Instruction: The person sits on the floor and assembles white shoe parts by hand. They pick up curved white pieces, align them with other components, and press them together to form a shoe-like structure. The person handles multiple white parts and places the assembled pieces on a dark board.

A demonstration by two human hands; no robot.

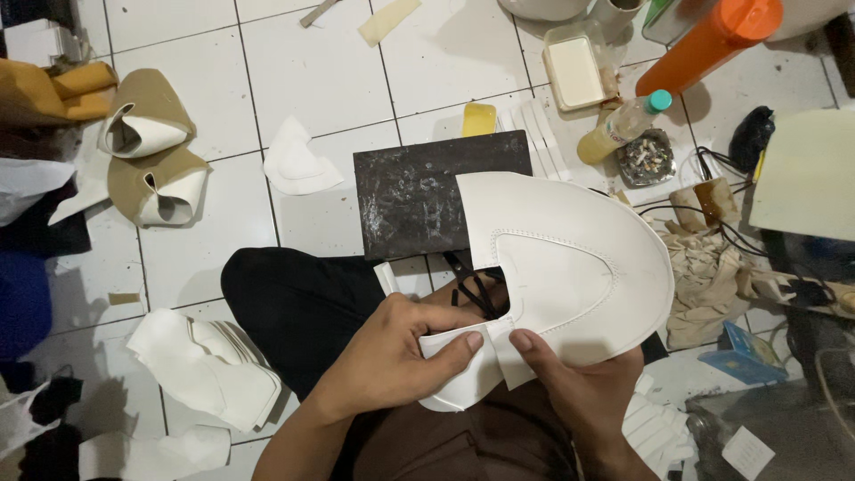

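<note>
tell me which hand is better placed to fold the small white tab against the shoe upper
Left, probably. The left hand already pinches the small white tab with its thumb on top. The right hand supports the white shoe upper from beneath, its thumb at the edge, so it seems busy steadying it.

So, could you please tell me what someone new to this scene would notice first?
The eye goes first to the large white stitched leather shoe upper at centre, pinched at its lower edge by the left hand and the right hand. Behind it, a dark scuffed rectangular slab lies on the white tiled floor. An orange plastic bottle stands out at top right.
</note>
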